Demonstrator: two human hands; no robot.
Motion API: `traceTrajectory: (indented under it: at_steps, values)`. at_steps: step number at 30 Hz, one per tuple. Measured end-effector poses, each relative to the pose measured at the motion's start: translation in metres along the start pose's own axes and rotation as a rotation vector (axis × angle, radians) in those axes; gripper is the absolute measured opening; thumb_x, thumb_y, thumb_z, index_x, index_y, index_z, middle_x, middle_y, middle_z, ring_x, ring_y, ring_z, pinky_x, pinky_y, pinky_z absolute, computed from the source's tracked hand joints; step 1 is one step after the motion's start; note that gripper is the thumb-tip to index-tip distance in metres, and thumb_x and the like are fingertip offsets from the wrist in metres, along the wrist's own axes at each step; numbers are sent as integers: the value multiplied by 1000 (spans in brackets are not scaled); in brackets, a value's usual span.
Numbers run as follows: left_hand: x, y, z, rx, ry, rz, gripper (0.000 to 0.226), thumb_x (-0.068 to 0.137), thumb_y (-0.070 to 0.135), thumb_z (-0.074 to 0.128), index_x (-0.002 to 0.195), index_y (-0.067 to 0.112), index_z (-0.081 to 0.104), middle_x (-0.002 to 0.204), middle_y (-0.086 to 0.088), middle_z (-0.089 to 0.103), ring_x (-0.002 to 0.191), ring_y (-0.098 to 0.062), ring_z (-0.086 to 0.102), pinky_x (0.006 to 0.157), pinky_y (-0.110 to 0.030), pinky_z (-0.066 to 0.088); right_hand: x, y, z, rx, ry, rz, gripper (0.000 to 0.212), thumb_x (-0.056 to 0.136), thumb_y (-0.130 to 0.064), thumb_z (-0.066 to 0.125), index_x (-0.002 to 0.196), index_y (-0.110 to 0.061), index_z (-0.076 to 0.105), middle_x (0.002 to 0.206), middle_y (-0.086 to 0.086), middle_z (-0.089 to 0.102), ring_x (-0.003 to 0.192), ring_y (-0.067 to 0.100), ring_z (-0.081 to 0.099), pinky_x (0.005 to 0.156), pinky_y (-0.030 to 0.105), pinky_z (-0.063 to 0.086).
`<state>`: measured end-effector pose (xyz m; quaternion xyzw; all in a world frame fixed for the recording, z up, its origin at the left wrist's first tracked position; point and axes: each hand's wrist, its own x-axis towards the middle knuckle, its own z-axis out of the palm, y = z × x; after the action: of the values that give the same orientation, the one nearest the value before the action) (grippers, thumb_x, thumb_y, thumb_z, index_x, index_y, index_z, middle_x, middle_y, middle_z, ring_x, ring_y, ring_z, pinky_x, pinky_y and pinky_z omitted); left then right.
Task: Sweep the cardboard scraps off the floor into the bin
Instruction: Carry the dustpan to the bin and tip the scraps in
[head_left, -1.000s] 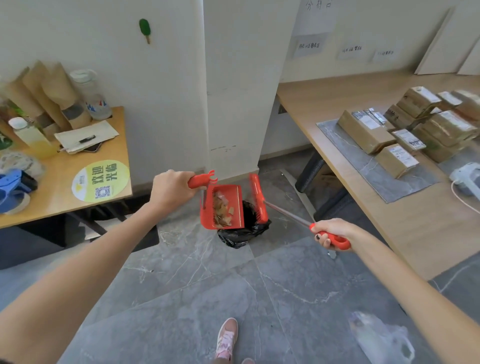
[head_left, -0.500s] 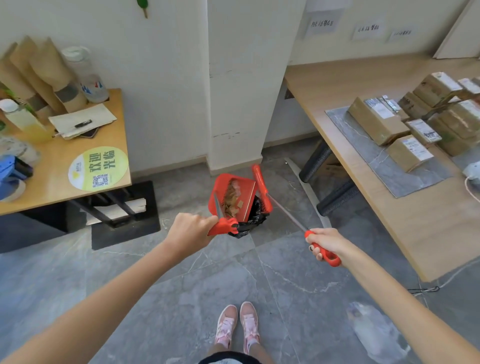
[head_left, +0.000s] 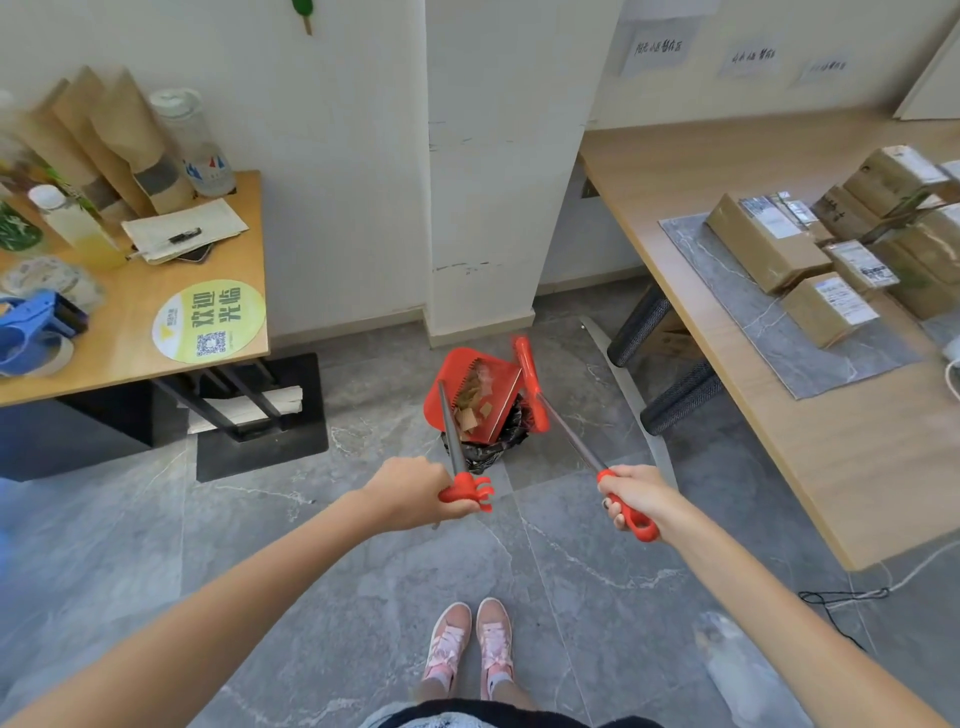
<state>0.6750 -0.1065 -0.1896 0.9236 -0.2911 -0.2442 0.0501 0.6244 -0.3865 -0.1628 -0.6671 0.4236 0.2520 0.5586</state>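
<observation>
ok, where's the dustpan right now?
Head view, centre: the dustpan hangs tipped over the black-bagged bin at the foot of the white pillar, its long handle gripped by the left hand, with the broom just right of it.

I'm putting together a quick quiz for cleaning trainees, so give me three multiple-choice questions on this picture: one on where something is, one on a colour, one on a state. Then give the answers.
1. Where is the dustpan?
A. flat on the floor
B. tilted over the bin
C. lying on a chair

2. What colour is the head of the broom?
A. blue
B. green
C. red

3. What state is the dustpan in?
A. empty
B. holding cardboard scraps
C. snapped in two

Answers:
1. B, its lower edge sits at the bin's black bag.
2. C, the head is red like the dustpan.
3. B, brown pieces lie inside it.
</observation>
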Motion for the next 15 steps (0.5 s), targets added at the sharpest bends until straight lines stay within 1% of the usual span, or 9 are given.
traceTrajectory:
  at_steps: [2, 5, 6, 8, 9, 10, 12, 13, 15]
  values:
    - [3, 0, -4, 128, 116, 31, 66, 84, 73, 40, 67, 11, 58, 54, 2, 50, 52, -21, 49, 50, -28, 36, 3, 4, -1, -1, 13, -1, 15, 87, 7, 43, 95, -3, 52, 58, 9, 43, 24, 7, 38, 32, 12, 32]
    - [4, -3, -5, 254, 260, 132, 70, 82, 74, 34, 63, 13, 63, 51, 2, 47, 44, -18, 43, 42, -22, 24, 6, 10, -2, -3, 25, 3, 16, 87, 7, 43, 94, -4, 53, 57, 9, 43, 24, 8, 37, 32, 12, 32]
    - [3, -4, -4, 309, 316, 168, 71, 79, 74, 31, 56, 14, 62, 45, 4, 43, 38, -17, 38, 39, -19, 16, 7, 12, -4, -4, 27, 2, 16, 88, 7, 43, 95, -3, 53, 58, 9, 43, 24, 8, 37, 32, 12, 32]
    - [-1, 0, -3, 335, 331, 155, 71, 75, 74, 31, 39, 16, 53, 32, 6, 33, 28, -16, 26, 40, -13, 4, 9, 17, -7, -11, 32, 0, 17, 88, 6, 44, 97, -3, 55, 58, 9, 43, 25, 8, 38, 33, 13, 33]
    - [0, 2, -3, 335, 354, 166, 71, 73, 72, 32, 35, 16, 50, 29, 5, 33, 24, -16, 25, 40, -13, 4, 10, 18, -9, -18, 34, -1, 17, 88, 6, 44, 98, -2, 55, 58, 9, 44, 25, 8, 38, 33, 13, 33]
    - [2, 4, -3, 342, 367, 173, 70, 72, 71, 32, 33, 16, 48, 27, 4, 34, 21, -17, 29, 40, -13, 6, 11, 20, -12, -23, 36, -4, 16, 88, 5, 45, 98, -2, 56, 58, 9, 44, 25, 9, 39, 33, 14, 34]
    - [5, 6, -10, 348, 386, 194, 69, 72, 71, 33, 33, 17, 47, 27, 3, 37, 20, -16, 34, 39, -13, 8, 12, 21, -16, -28, 36, -9, 15, 88, 5, 45, 97, -2, 56, 58, 9, 45, 26, 9, 39, 33, 14, 35]
    - [7, 6, -15, 353, 396, 213, 68, 73, 71, 33, 33, 17, 47, 27, 2, 37, 21, -16, 33, 39, -14, 6, 11, 21, -18, -29, 35, -12, 14, 88, 5, 46, 96, -2, 56, 57, 9, 45, 26, 9, 40, 33, 14, 35]
    - [9, 7, -25, 366, 387, 226, 67, 74, 72, 36, 35, 19, 45, 28, 2, 38, 24, -16, 24, 41, -14, 1, 11, 22, -20, -26, 38, -19, 13, 88, 5, 46, 93, -3, 56, 57, 9, 46, 26, 9, 40, 34, 14, 35]
